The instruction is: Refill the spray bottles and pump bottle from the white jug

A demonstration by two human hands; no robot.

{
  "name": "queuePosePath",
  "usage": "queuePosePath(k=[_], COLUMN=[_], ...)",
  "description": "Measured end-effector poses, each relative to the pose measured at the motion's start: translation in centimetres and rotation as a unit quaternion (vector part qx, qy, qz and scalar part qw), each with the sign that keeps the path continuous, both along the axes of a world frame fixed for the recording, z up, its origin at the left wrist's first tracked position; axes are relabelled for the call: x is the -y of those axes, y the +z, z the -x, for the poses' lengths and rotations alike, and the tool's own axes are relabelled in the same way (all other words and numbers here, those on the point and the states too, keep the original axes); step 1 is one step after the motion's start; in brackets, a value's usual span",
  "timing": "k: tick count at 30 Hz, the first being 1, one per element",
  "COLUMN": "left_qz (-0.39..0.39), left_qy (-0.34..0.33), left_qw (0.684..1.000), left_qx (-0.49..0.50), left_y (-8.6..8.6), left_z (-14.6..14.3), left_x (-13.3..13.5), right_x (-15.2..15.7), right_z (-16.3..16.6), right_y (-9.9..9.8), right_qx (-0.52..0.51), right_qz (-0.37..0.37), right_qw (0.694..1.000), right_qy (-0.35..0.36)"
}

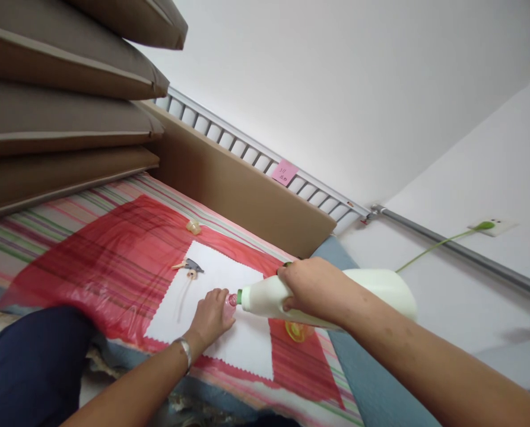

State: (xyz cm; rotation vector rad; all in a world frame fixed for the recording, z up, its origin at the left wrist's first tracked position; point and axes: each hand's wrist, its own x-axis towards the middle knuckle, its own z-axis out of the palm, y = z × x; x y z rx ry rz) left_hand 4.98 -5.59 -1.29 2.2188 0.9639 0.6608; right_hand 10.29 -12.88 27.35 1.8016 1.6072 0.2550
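The right hand (311, 290) was wrapped around the neck end of a large white bottle (380, 293), fingers closed on it, holding it tipped on its side so that its green spout (239, 296) pointed left. The left hand (211, 317) was curled around a small pink bottle (229, 304), of which only the top showed past the fingers; the green spout met the mouth of that pink bottle. A silver bracelet (184, 350) sat on the left wrist.

Both hands were over a white cloth (247, 344) with pinked edges, spread on a sheet of red plastic (113, 261) that covered a striped bed cover (33, 231). On the white cloth, up and left of the left hand and well apart from it, lay a small spray pump head (192, 268) with its thin tube trailing toward the person. A small pale cap (193, 226) rested on the red plastic farther back. Just under the white bottle, an orange and yellow round thing (298, 331) lay on the red sheet, partly hidden. Brown cushions (69, 112) were stacked at the left, and a pink note (284, 172) was stuck on the rail by the wall.
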Motion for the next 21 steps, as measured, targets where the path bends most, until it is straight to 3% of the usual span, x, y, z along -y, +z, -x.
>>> queuePosePath(k=[7, 14, 17, 21], left_qz=[-0.006, 0.020, 0.002, -0.017], left_qy=[0.011, 0.029, 0.028, 0.021], left_qw=[1.000, 0.999, 0.999, 0.998], left_qx=[0.017, 0.017, 0.030, 0.054], left_y=[-0.7, -0.5, -0.9, -1.4], left_z=[-0.1, 0.0, -0.1, -0.1], left_x=[-0.3, -0.6, -0.5, -0.5], right_x=[1.5, 5.6, 7.1, 8.2], right_z=[-1.2, -4.4, -6.2, -8.6], right_y=[-1.0, -4.9, -6.2, -7.0], right_qx=[-0.033, -0.111, -0.178, -0.299], right_qz=[-0.038, -0.137, -0.189, -0.305], right_qw=[0.999, 0.983, 0.959, 0.890], right_qy=[-0.015, -0.058, -0.116, -0.159])
